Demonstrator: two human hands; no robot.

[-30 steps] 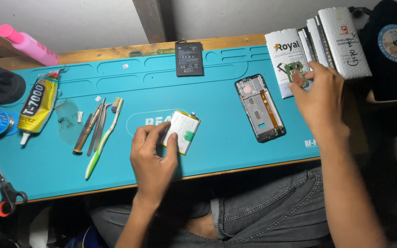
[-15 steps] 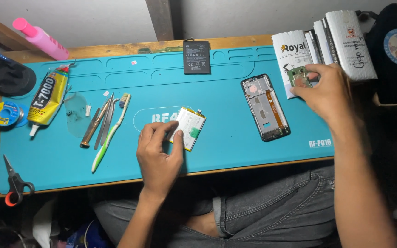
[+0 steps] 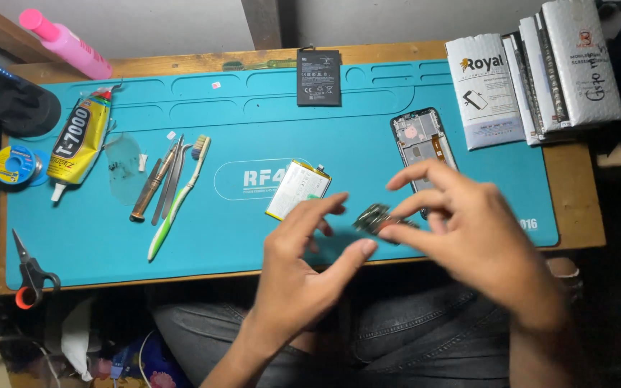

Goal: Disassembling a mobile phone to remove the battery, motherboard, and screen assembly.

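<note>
Near the front edge of the teal work mat (image 3: 109,237), a little right of its middle, both hands meet around a small dark phone part (image 3: 374,218), blurred but looking like a little board or module. The right hand (image 3: 468,237) pinches it between thumb and forefinger, the other fingers spread and lifted. The left hand (image 3: 307,262) is beside it with fingers loosely apart, its fingertips just short of the part and closed on nothing.

Just behind the left hand, a pale battery with a green strip (image 3: 297,189) lies flat near the mat's centre. The opened phone frame (image 3: 425,147) lies toward the right edge, and a black battery (image 3: 318,77) sits at the back edge. Toward the left edge lie a tube of glue (image 3: 80,140), tweezers and a metal tool (image 3: 163,179) and a toothbrush (image 3: 177,197); scissors (image 3: 30,269) lie at the front left corner.

The part is held above the mat's front edge by only 2 fingertips, so I judge a slip could drop it onto the lap or floor. Squeezing or twisting it during a handover might bend a connector.
</note>
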